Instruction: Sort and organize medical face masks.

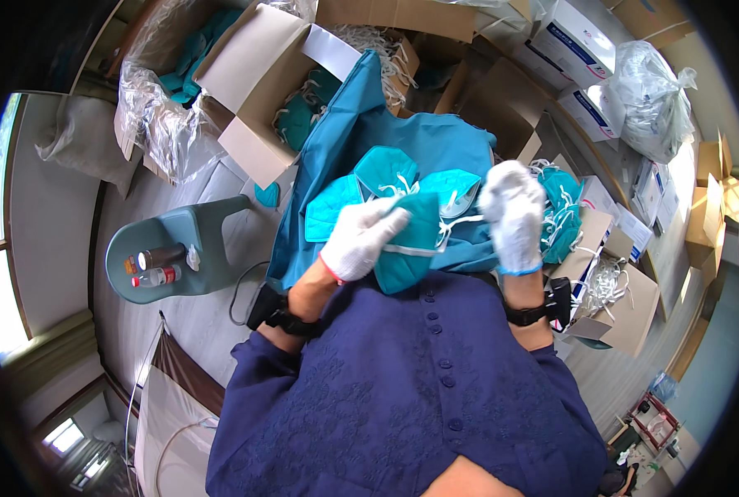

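Observation:
My left hand (361, 240), in a white knit glove, grips a folded teal face mask (409, 265) in front of my body. The thumb lies over the mask's upper edge, and a white strap crosses it. Three more teal masks, a left one (330, 209), a middle one (383, 168) and a right one (448, 180), lie fanned out beyond it on a teal cloth (444, 132). My right hand (512, 211), also gloved, is raised at the cloth's right side with its fingers curled in. A white strap runs toward it, but whatever it holds is hidden.
Teal masks with white straps (562, 215) are heaped at the right, beside an open carton of white straps (606, 286). An open cardboard box (258, 99) stands at the far left. A grey-green stool (191, 277) at left carries bottles. White boxes (572, 45) are stacked at far right.

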Demonstrator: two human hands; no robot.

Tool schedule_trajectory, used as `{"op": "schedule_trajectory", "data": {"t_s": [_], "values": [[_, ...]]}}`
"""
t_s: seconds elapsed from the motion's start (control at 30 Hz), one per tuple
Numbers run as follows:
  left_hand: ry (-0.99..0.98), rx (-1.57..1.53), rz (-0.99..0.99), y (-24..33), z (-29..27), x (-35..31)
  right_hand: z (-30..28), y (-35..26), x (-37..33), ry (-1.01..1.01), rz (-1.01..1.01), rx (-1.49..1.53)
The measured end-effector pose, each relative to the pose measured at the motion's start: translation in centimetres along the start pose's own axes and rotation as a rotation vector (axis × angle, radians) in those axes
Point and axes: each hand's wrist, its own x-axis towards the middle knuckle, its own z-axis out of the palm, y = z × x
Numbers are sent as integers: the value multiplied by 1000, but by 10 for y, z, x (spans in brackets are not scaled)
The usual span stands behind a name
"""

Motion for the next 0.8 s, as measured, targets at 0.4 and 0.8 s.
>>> {"op": "schedule_trajectory", "data": {"t_s": [0.4, 0.8], "values": [[363, -78, -6, 11, 5, 12, 56, 27, -18, -400, -207, -812], [827, 57, 249, -16, -35, 10, 63, 4, -43, -328, 295, -509]]}}
